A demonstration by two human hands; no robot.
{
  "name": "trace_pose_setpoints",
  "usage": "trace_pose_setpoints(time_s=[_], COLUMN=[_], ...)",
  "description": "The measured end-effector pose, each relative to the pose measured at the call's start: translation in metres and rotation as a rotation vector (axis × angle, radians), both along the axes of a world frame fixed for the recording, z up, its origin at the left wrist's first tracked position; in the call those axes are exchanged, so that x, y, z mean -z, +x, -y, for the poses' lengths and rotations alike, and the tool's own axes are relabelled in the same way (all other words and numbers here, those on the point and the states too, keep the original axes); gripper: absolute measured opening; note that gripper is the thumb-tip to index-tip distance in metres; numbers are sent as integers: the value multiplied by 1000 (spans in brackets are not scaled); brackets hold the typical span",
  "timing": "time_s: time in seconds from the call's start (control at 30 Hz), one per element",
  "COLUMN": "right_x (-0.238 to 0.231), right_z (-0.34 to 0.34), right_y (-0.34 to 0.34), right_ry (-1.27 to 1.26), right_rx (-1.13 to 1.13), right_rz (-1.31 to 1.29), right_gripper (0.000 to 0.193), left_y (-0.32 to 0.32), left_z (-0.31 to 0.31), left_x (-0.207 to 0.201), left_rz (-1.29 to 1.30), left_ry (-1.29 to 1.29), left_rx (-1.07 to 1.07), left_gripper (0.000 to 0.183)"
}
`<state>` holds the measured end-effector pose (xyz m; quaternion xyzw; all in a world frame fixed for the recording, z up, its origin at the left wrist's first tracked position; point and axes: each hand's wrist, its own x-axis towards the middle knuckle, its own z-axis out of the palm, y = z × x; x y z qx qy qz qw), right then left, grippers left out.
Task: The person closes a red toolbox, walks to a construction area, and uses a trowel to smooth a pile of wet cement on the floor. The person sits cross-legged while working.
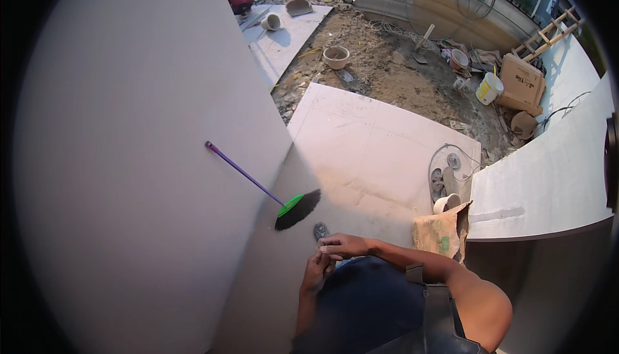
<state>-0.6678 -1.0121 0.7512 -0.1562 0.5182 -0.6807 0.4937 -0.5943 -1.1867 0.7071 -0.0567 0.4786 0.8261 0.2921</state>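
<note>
The left hand [314,273] and right hand [345,245] meet in front of the person's dark shirt [361,309], fingers bent and touching; whether anything small is pinched between them, I cannot tell. The right forearm reaches across from the right, while the left one rises from the lower edge. Just beyond the hands a grey shoe [320,230] shows on the floor [264,289].

Near them, ahead and to the left, stands a broom [291,206], apart from both hands. Its purple handle tilts up to the left against the pale wall [148,160], and its green head and dark bristles are at the bottom, by the floor.

To the right of the hands is a brown sack [438,233], with a pale tub [446,203] just behind it. A thin cable [431,172] loops around a few grey items too small to make out.

Past the pale slab [374,135] lies bare soil [387,77] with a round tub [336,57] at its near left. Farther right, a white bucket [489,89] stands beside a cardboard box [521,84].
</note>
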Motion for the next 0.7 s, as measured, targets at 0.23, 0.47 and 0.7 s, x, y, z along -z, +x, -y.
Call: trace_pose_setpoints(time_s=[0.23, 0.47, 0.7], right_x=[-23, -8, 42], right_z=[26, 2, -84], right_y=[-91, -137, -177], right_ry=[46, 306, 298], right_rx=[344, 714, 1033], right_rz=[-392, -493, -203], right_gripper=[36, 47, 26], left_y=[-146, -248, -320], left_z=[29, 7, -77], left_x=[-6, -21, -1], left_rz=[-349, -460, -405], left_ry=[-93, -327, -405], left_rx=[46, 345, 613], left_gripper=[37, 29, 24])
